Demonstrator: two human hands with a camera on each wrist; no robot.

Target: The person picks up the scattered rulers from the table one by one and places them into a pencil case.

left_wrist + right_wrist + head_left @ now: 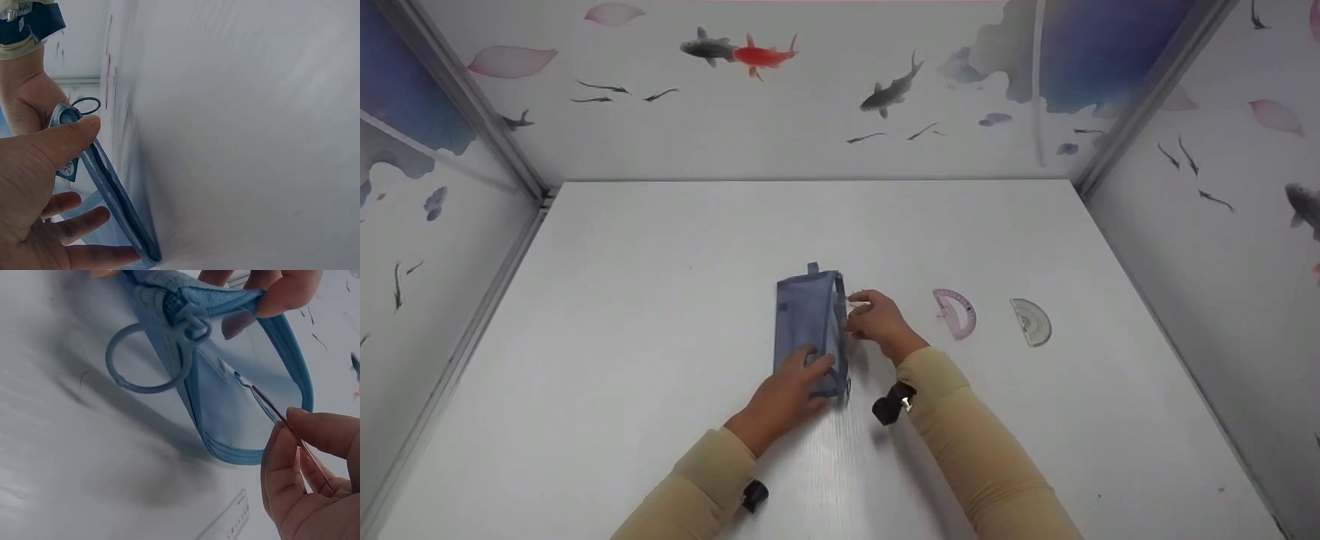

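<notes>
A blue mesh pencil case [802, 311] lies lengthwise on the table, its zipped side facing right. My left hand [787, 390] holds it near its front end, fingers spread; in the left wrist view its thumb [73, 135] rests by the zip edge. The right wrist view shows the zip parted, the mouth gaping, with a zip-pull ring [115, 360] hanging beside it. Between thumb and fingers my right hand [315, 461] pinches a thin pinkish flat piece [270, 405], seen edge-on, its tip inside the mouth. I cannot tell its kind.
To the right of the right hand lie a pink protractor [966, 315] and, farther right, a clear protractor [1039, 322]. A clear piece with scale marks [230, 520] shows low in the right wrist view. Printed panels [810, 135] wall the white table [622, 315] at back and sides.
</notes>
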